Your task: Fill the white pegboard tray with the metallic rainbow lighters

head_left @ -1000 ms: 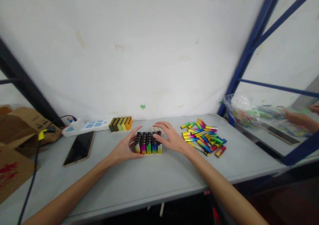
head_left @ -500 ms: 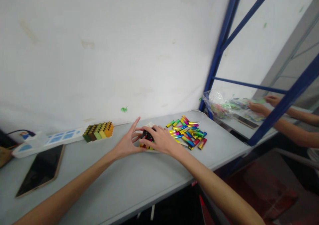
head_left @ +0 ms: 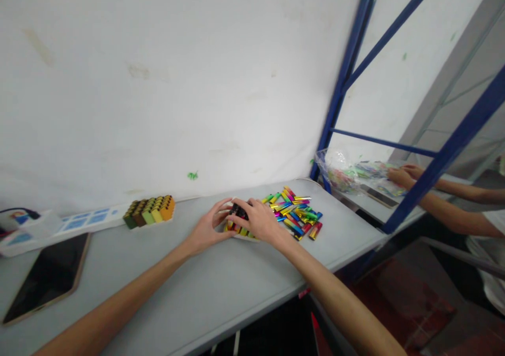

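A tightly packed batch of black-topped, lighter-like pieces point(head_left: 239, 214) with yellow and red bodies stands on the table, partly hidden by my hands. My left hand point(head_left: 211, 227) curves round its left side, thumb at the front and fingers at the back. From the right, my right hand point(head_left: 260, 219) is closed over the batch, fingers on the black tops. A pale edge shows beneath the pieces. Just right of my right hand lies a loose heap of shiny, rainbow-coloured tubes point(head_left: 294, 214).
A second block of green, brown, yellow and orange pieces point(head_left: 150, 211) stands on the left. Beside it are a white power strip point(head_left: 90, 219) and a phone point(head_left: 47, 277). Blue rack posts point(head_left: 339, 93) rise at right; beyond them a co-worker's hands point(head_left: 402, 177) handle small items near a plastic bag point(head_left: 337, 169).
My left hand's raised index finger has come down, and its fingers now curl closer round the batch. My right hand stays on top. The whole view has shifted slightly.
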